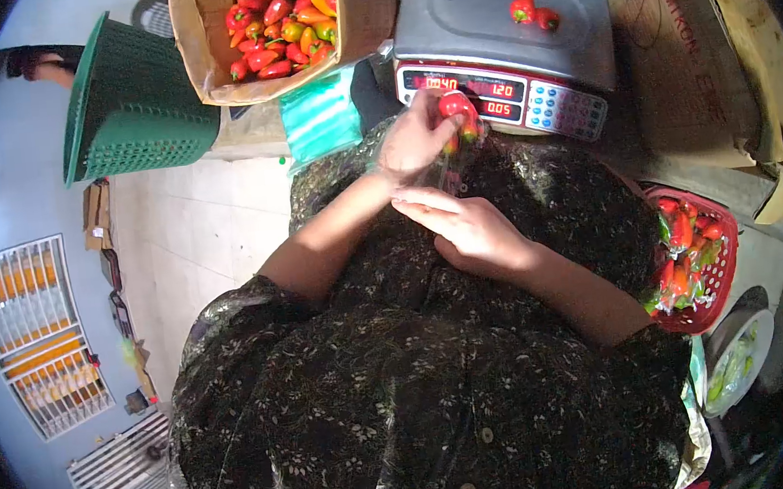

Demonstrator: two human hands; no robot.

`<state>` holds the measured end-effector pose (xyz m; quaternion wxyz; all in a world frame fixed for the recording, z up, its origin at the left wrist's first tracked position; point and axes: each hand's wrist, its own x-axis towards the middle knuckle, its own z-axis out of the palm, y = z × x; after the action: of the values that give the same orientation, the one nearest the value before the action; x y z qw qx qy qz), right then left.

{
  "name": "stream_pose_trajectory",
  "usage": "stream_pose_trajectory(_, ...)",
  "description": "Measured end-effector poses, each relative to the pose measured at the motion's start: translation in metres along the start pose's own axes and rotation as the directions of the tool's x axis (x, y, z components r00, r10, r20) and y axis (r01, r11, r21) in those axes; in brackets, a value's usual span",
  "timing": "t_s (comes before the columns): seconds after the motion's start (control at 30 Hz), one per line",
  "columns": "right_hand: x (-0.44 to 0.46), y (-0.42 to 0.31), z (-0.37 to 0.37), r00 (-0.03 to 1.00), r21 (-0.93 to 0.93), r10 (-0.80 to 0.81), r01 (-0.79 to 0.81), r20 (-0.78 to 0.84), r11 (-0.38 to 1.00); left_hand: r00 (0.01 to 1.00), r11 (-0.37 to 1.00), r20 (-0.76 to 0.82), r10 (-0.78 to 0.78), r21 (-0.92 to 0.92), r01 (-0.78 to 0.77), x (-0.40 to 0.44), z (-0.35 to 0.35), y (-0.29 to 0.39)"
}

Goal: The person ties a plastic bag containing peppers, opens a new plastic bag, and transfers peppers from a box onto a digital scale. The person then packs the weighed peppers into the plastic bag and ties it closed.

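Note:
In the head view my left hand [414,139] is closed round a red pepper [456,104] in front of the scale's display. A clear plastic bag [452,168] with more peppers hangs below it, partly hidden. Against my left wrist, my right hand [470,227] has its fingers stretched out, with nothing seen in them. The scale [454,12] bears small red peppers [524,9] on its metal plate, and its red digits are lit. A cardboard box [194,51] of red, orange and greenish peppers stands to the left of the scale.
Green-white plastic bags [321,119] lie under the box's edge. A green basket [138,109] stands at upper left. Bagged peppers fill a red basket [728,259] at right, above a bowl [761,341] of green produce. A large carton [684,56] stands right of the scale.

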<state>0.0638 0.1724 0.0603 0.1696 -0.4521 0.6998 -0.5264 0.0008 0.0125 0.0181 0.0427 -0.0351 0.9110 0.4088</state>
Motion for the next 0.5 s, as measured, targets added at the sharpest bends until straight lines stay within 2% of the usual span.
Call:
stream_pose_trajectory(0.03, 0.000, 0.002, 0.000, 1.000, 0.004, 0.003, -0.003, 0.007, 1.000, 0.998, 0.997, -0.028, -0.049, -0.068, 0.047, 0.000, 0.003, -0.006)
stream_pose_trajectory(0.13, 0.001, 0.002, -0.001, 0.992, -0.033, -0.072, 0.069, -0.099, 0.997, 0.981, 0.987, -0.153, 0.119, -0.085, -0.133, -0.004, 0.009, -0.015)
stream_pose_trajectory(0.17, 0.001, 0.003, -0.002, 0.990, -0.030, -0.084, 0.081, -0.112, 0.996, 0.837, 0.869, -0.233, 0.495, 0.157, -0.470, 0.000, 0.008, -0.017)
stream_pose_trajectory(0.23, 0.001, 0.005, -0.004, 0.985, -0.025, -0.106, 0.104, -0.137, 0.994, 0.952, 0.949, -0.050, 0.303, -0.072, -0.307, 0.000, 0.011, -0.023)
stream_pose_trajectory(0.27, 0.001, 0.006, -0.004, 0.982, -0.016, -0.111, 0.110, -0.151, 0.994, 0.976, 0.965, 0.060, 0.211, -0.171, -0.198, -0.001, 0.013, -0.026)
stream_pose_trajectory(0.33, 0.002, 0.007, -0.004, 0.976, 0.000, -0.122, 0.124, -0.180, 0.992, 0.940, 0.950, 0.136, 0.312, -0.044, -0.309, 0.000, 0.006, -0.020)
stream_pose_trajectory(0.37, 0.002, 0.008, -0.005, 0.982, 0.030, -0.094, 0.100, -0.163, 0.994, 0.860, 0.843, 0.137, 0.491, 0.174, -0.509, 0.001, -0.001, -0.019)
stream_pose_trajectory(0.4, 0.002, 0.008, -0.007, 0.987, 0.060, -0.066, 0.075, -0.145, 0.995, 0.744, 0.653, 0.181, 0.644, 0.376, -0.657, 0.004, -0.009, -0.007)
stream_pose_trajectory(0.43, 0.002, 0.008, -0.009, 0.991, 0.089, -0.038, 0.049, -0.128, 0.995, 0.797, 0.645, 0.067, 0.601, 0.549, -0.532, -0.008, -0.014, 0.018)
stream_pose_trajectory(0.47, 0.001, 0.009, -0.010, 0.989, 0.078, -0.040, 0.052, -0.142, 0.996, 0.859, 0.633, 0.125, 0.497, 0.625, -0.457, -0.008, -0.018, 0.022)
stream_pose_trajectory(0.5, 0.001, 0.010, -0.012, 0.987, 0.067, -0.043, 0.053, -0.156, 0.996, 0.890, 0.586, 0.077, 0.449, 0.727, -0.359, -0.002, -0.013, 0.016)
